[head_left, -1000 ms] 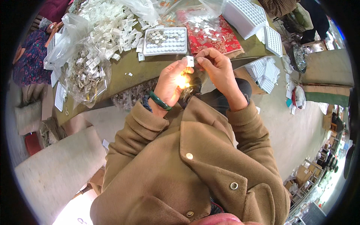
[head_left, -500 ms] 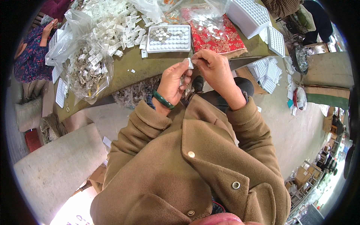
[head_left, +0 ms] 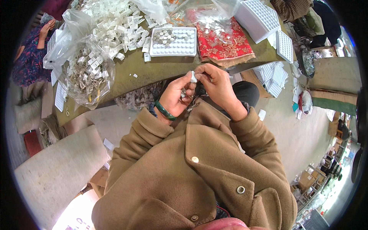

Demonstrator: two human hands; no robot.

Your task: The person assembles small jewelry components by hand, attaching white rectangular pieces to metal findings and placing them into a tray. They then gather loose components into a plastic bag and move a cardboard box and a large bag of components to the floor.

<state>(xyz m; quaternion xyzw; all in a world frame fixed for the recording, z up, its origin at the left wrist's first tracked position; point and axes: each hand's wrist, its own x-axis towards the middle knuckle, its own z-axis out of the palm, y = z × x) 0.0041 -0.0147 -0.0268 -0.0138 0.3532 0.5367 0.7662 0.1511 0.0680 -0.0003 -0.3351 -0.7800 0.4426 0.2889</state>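
Just beyond the front of my coat, the two hands meet over my lap. My left hand (head_left: 174, 97), with a dark green bangle (head_left: 165, 111) on its wrist, pinches a small white piece (head_left: 193, 78) between thumb and forefinger. Some small greyish bits (head_left: 184, 93) are tucked under its curled fingers, too small to name. My right hand (head_left: 220, 86) has its thumb and forefinger closed at the white piece's right side; whether it holds something else there is hidden. Past the hands, a white dimpled tray (head_left: 174, 50) on the table carries several small round discs (head_left: 165, 37).
Loose white plastic pieces (head_left: 119, 27) heap at the table's far left, beside a clear bag (head_left: 90, 82) of mixed bits. Red patterned cloth (head_left: 226, 46) and stacked white trays (head_left: 257, 21) lie to the right. Another person's hand (head_left: 46, 28) shows at far left.
Both hands have come down slightly toward my body, still together at the white piece. More of the greyish bits shows in my left hand.
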